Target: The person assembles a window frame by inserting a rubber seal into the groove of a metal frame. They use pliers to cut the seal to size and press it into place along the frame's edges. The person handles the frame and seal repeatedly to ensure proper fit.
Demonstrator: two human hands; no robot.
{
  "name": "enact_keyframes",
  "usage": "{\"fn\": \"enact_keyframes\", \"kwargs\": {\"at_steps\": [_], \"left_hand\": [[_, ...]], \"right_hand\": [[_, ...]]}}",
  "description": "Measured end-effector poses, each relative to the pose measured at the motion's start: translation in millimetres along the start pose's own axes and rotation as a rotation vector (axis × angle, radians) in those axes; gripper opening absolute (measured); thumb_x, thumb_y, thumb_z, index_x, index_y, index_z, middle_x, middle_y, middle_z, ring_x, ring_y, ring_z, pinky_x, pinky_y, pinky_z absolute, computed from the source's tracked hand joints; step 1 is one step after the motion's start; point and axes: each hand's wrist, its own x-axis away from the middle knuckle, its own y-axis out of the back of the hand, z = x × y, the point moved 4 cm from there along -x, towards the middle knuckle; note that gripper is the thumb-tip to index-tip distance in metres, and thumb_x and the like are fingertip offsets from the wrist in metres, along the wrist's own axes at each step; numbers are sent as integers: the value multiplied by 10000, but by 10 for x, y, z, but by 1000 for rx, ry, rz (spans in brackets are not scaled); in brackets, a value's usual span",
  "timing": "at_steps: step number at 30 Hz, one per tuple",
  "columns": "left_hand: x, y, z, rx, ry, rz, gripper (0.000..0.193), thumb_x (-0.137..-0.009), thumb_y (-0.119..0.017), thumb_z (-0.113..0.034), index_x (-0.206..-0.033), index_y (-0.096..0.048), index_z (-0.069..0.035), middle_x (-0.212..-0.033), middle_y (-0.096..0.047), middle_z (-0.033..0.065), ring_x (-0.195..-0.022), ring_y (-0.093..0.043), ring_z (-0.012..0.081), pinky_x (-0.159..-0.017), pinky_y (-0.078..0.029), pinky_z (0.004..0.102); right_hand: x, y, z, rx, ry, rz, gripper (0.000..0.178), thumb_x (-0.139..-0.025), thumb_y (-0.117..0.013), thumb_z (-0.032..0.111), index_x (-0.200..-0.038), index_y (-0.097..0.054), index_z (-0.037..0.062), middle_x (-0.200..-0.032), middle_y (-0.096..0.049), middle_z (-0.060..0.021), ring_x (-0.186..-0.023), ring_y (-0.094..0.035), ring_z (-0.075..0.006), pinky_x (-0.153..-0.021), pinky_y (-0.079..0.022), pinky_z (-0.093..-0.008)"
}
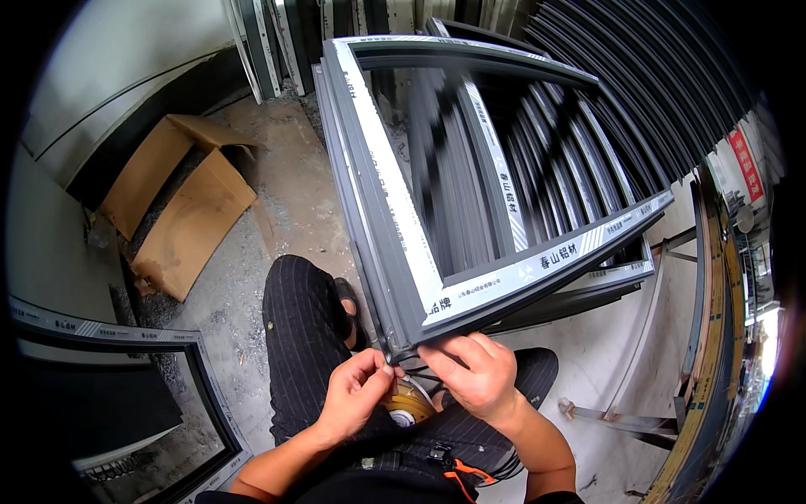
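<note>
Head view is occupied in its middle by a dark frame [389, 202] with white film, tilted, its nearest corner just above the hands. At this corner, thumb and fingertip of the left hand [357, 395] are brought together; whether something thin is pinched cannot be told. The right hand [477, 378] is half curled at the frame's lower edge; its exact grip is hidden. Between the hands, a yellow round object [403, 415] is seen lower down. At left, a cardboard box [195, 225] is seen on the floor [290, 206].
</note>
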Motion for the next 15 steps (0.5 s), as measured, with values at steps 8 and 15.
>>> {"fn": "enact_keyframes", "kwargs": {"at_steps": [8, 15], "left_hand": [[15, -32, -168, -13, 103, 6, 218, -964, -561, -184, -807, -528, -36, -735, -561, -7, -631, -490, 47, -561, -405, 207], [-49, 17, -4, -199, -63, -40, 282, -973, -568, -249, -794, -545, -32, -658, -514, -24, -573, -450, 39, -503, -354, 218]], "right_hand": [[13, -31, 20, -24, 9, -38, 302, -648, -643, 106, -942, -712, 110, -862, -618, 14, -651, -560, -133, -519, -467, -238], [-3, -20, -17, -33, 17, -16, 294, -657, -649, 109, -944, -715, 121, -858, -615, 17, -656, -562, -137, -522, -467, -238]]}}
